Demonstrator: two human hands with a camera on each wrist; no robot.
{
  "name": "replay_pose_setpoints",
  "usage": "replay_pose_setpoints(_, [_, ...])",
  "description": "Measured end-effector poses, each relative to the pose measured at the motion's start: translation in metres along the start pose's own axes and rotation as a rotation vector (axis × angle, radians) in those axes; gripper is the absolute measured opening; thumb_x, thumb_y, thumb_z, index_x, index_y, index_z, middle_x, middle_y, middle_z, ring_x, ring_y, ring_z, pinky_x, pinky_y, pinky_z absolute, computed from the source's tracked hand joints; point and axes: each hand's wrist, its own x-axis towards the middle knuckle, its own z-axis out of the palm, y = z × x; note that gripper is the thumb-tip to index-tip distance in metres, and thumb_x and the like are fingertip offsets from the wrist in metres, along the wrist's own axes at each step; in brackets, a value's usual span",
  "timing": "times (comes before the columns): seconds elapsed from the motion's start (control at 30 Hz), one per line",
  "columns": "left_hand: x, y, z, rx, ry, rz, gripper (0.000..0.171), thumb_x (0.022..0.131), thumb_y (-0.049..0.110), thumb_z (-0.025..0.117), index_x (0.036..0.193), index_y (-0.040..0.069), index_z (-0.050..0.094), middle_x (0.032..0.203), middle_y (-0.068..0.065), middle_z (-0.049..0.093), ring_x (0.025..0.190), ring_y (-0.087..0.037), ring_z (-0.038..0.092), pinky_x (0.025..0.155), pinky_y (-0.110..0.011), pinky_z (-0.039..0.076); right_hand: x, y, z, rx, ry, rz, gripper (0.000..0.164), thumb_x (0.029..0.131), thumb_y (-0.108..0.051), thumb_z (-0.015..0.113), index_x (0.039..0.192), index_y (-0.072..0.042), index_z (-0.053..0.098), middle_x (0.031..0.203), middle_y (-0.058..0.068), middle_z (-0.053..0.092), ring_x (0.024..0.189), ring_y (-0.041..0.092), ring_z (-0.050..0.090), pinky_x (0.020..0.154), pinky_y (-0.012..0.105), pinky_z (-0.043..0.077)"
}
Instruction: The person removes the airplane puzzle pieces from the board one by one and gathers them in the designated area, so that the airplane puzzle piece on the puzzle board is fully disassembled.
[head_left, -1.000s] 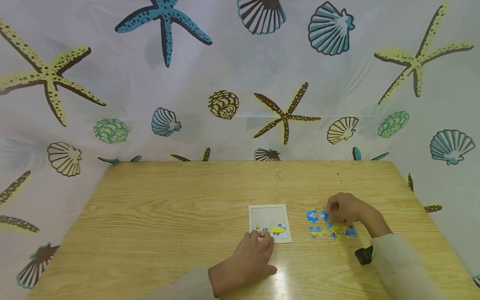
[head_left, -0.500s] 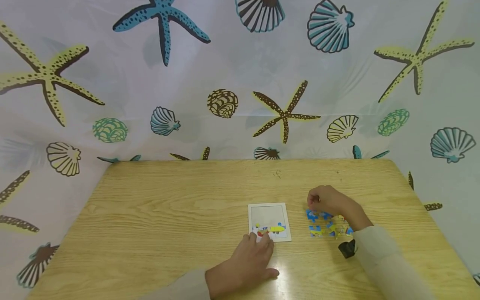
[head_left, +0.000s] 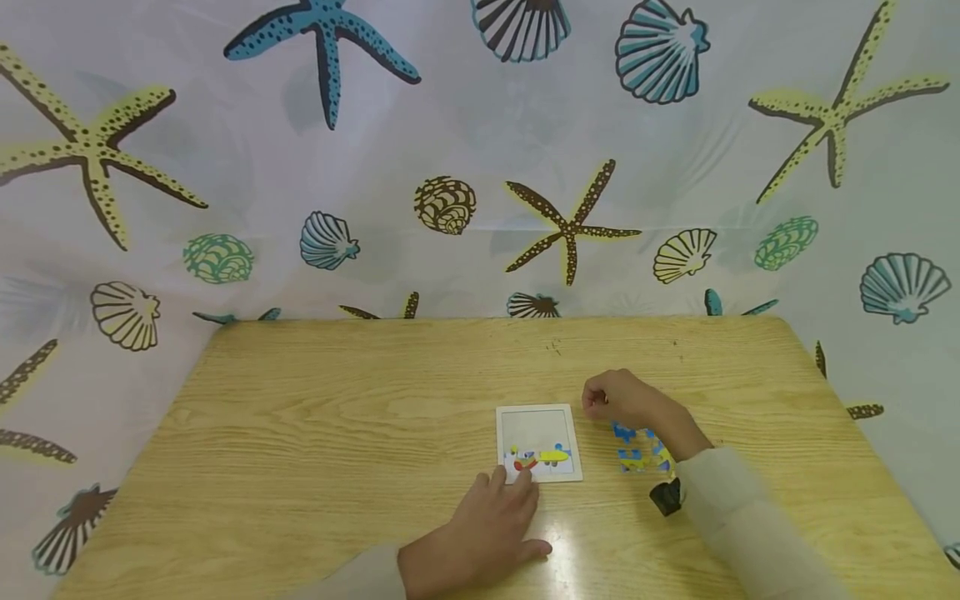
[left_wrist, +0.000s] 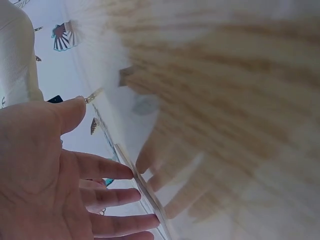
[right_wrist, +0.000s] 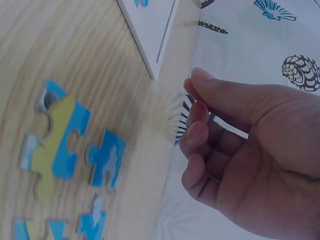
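A square white puzzle tray (head_left: 575, 454) lies on the table, with a strip of picture, including a yellow shape (head_left: 553, 456), along its near side. My left hand (head_left: 487, 521) has its fingers extended; their tips touch the near edge of the tray. In the left wrist view those fingers reach the tray's thin edge. My right hand (head_left: 618, 396) hovers near the tray's far right corner. In the right wrist view its thumb and curled fingers come together, and nothing shows between them. Below it lie loose blue-and-yellow jigsaw pieces (right_wrist: 107, 157), partly hidden by the right arm in the head view.
The wooden table (head_left: 330, 417) extends far to the left of the tray. A cloth (head_left: 420, 133) printed with starfish and shells hangs behind and at both sides. A small black object (head_left: 666, 497) sits at the right sleeve's cuff.
My right hand has moved left, from over the loose pieces to beside the tray's far right corner. The left hand has shifted slightly toward me, uncovering more of the picture.
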Motion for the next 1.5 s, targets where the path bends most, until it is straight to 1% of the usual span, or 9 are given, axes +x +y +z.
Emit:
replay_pose_setpoints(0.1, [-0.001,0.000,0.000,-0.020,-0.004,0.001,0.070,0.090,0.068,0.034,0.129,0.014,0.056,0.133,-0.001,0.050,0.111,-0.026,0.052,0.082,-0.033,0.043,0.005,-0.003,0.006,0.005,0.010,-0.021,0.010,0.091,-0.010,0.062,0.080,-0.010,0.062,0.071,-0.002,0.054,0.061,0.011,0.041,0.060,0.025,0.038])
replay_pose_setpoints(0.27, [-0.004,0.000,-0.001,-0.064,-0.057,0.002,0.071,0.091,0.067,0.034,0.134,0.014,0.053,0.139,-0.002,0.047,0.124,-0.032,0.049,0.094,-0.040,0.045,0.012,-0.010,0.017,0.029,0.033,-0.038,0.010,0.088,-0.009,0.065,0.078,-0.009,0.064,0.070,-0.002,0.055,0.063,0.010,0.042,0.060,0.023,0.038])
replay_pose_setpoints(0.4, [-0.006,0.000,-0.001,-0.093,-0.061,0.011,0.070,0.092,0.065,0.034,0.135,0.013,0.052,0.139,-0.001,0.046,0.126,-0.035,0.048,0.095,-0.043,0.046,0.018,-0.017,0.027,0.025,0.032,-0.039,0.011,0.087,-0.009,0.067,0.077,-0.010,0.064,0.071,-0.001,0.057,0.063,0.010,0.043,0.061,0.023,0.038])
replay_pose_setpoints(0.63, [-0.007,0.000,0.001,-0.087,-0.041,0.020,0.069,0.092,0.065,0.034,0.133,0.013,0.054,0.139,-0.002,0.046,0.126,-0.035,0.049,0.093,-0.044,0.047,0.026,-0.033,0.042,0.051,0.014,-0.021,0.009,0.085,-0.010,0.070,0.078,-0.012,0.064,0.072,-0.003,0.057,0.066,0.010,0.047,0.061,0.022,0.040])
replay_pose_setpoints(0.87, [-0.006,-0.001,0.002,-0.041,-0.015,0.024,0.071,0.093,0.066,0.031,0.133,0.011,0.054,0.134,-0.001,0.046,0.123,-0.033,0.052,0.093,-0.041,0.047,0.032,-0.046,0.057,0.090,-0.026,-0.029,0.008,0.082,-0.011,0.073,0.083,-0.010,0.066,0.075,-0.003,0.059,0.069,0.011,0.050,0.063,0.023,0.043])
replay_pose_setpoints(1.07, [-0.006,-0.002,0.002,-0.022,0.015,0.030,0.071,0.093,0.065,0.031,0.131,0.010,0.056,0.130,-0.001,0.047,0.120,-0.033,0.055,0.092,-0.040,0.048,0.032,-0.053,0.065,0.146,-0.051,-0.059,0.010,0.080,-0.008,0.074,0.085,-0.006,0.066,0.073,0.000,0.061,0.062,0.009,0.052,0.056,0.022,0.043])
replay_pose_setpoints(1.17, [-0.006,-0.002,0.002,-0.010,0.027,0.033,0.072,0.093,0.065,0.032,0.130,0.009,0.057,0.130,-0.001,0.048,0.119,-0.032,0.056,0.091,-0.039,0.049,0.031,-0.055,0.067,0.134,-0.056,-0.043,0.012,0.079,-0.011,0.075,0.086,-0.008,0.066,0.074,-0.001,0.060,0.061,0.010,0.050,0.054,0.022,0.041])
replay_pose_setpoints(1.3, [-0.005,-0.003,0.001,-0.005,0.004,0.046,0.073,0.093,0.066,0.030,0.131,0.009,0.056,0.133,-0.003,0.048,0.119,-0.032,0.056,0.092,-0.039,0.049,0.032,-0.057,0.068,0.113,-0.062,-0.038,0.016,0.078,-0.013,0.077,0.087,-0.008,0.065,0.074,-0.002,0.058,0.063,0.011,0.049,0.055,0.023,0.041])
replay_pose_setpoints(1.5, [-0.003,-0.004,0.000,0.005,-0.006,0.062,0.074,0.093,0.066,0.029,0.131,0.009,0.056,0.129,-0.002,0.049,0.119,-0.032,0.057,0.092,-0.039,0.049,0.033,-0.059,0.072,0.034,-0.038,-0.067,0.022,0.074,-0.017,0.081,0.087,-0.009,0.064,0.074,-0.003,0.057,0.067,0.009,0.050,0.062,0.023,0.043])
